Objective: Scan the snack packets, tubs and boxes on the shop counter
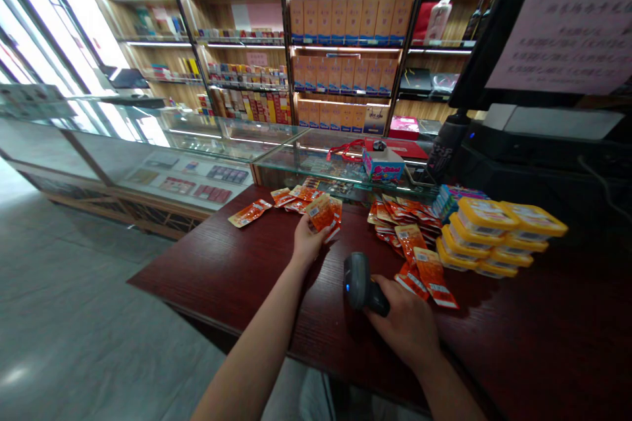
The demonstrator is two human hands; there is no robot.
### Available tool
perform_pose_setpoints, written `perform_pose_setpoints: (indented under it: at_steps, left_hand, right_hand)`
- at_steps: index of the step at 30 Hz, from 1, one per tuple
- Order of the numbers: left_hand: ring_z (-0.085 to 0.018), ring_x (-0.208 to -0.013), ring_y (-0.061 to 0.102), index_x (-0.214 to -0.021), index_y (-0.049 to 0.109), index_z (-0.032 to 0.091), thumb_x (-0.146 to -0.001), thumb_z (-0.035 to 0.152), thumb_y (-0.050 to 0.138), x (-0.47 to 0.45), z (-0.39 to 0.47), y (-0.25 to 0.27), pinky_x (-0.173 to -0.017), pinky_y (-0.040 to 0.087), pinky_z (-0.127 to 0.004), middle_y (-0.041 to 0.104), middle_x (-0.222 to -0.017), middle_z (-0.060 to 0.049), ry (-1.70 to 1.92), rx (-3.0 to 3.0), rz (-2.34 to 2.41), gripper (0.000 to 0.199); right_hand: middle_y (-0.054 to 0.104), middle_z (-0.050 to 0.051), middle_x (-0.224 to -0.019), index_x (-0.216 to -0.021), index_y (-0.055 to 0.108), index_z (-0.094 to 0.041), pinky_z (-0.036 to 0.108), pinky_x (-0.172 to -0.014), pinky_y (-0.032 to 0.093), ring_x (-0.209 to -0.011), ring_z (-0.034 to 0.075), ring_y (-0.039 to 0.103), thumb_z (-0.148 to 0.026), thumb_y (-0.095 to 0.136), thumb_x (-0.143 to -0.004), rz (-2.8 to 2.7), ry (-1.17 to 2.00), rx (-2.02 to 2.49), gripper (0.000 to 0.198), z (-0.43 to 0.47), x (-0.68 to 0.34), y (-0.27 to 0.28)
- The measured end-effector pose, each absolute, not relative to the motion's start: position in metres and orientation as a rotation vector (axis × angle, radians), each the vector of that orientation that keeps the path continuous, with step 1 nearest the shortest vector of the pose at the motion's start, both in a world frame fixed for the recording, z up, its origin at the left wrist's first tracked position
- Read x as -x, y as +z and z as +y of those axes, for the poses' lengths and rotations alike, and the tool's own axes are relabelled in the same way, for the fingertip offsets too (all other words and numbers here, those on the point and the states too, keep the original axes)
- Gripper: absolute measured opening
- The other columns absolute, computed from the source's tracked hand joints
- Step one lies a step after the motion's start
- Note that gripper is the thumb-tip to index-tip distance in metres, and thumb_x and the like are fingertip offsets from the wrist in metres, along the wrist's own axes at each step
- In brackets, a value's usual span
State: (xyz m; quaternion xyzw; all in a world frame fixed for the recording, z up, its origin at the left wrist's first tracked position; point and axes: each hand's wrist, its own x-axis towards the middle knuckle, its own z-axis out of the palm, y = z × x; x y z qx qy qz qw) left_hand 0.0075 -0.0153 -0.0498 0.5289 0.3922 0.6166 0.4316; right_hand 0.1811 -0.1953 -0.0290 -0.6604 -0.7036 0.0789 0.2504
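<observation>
My left hand is closed on orange snack packets, held just above the dark wooden counter. Behind it and to its left lie several more packets of the same kind, among them a single packet on its own. My right hand grips a black barcode scanner by its handle; a small blue light shows on its head, which is turned toward the left. Beyond the right hand spreads a loose heap of orange packets, with a few packets lying nearer to me.
Yellow-lidded plastic tubs are stacked to the right of the heap. A dark monitor with a pink paper sign rises behind them. A small colourful box sits on the glass display case. Lit shelves of boxes line the wall.
</observation>
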Motion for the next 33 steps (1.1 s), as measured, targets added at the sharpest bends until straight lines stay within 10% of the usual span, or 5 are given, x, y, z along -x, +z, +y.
perform_pose_setpoints:
  at_steps: [21, 33]
  left_hand:
    - [-0.024, -0.094, 0.066, -0.1, 0.059, 0.014, -0.06, 0.021, 0.077, -0.01, -0.02, -0.056, -0.089, 0.051, -0.042, 0.069, -0.102, -0.011, 1.455, -1.422, 0.962, 0.044]
    - [-0.025, -0.091, 0.067, -0.103, 0.06, 0.015, -0.064, 0.027, 0.075, -0.008, -0.017, -0.061, -0.083, 0.053, -0.041, 0.069, -0.103, -0.011, 1.425, -1.544, 1.001, 0.044]
  right_hand:
    - [0.065, 0.001, -0.068, -0.085, 0.066, -0.018, 0.029, -0.056, 0.047, -0.06, 0.018, 0.057, -0.042, 0.07, -0.067, -1.328, 0.819, 1.379, 0.03, -0.195, -0.164, 0.009]
    - [0.071, 0.006, -0.086, -0.092, 0.067, -0.018, 0.037, -0.076, 0.05, -0.077, 0.023, 0.063, -0.041, 0.07, -0.068, -1.45, 0.714, 1.371, 0.033, -0.192, -0.17, 0.005]
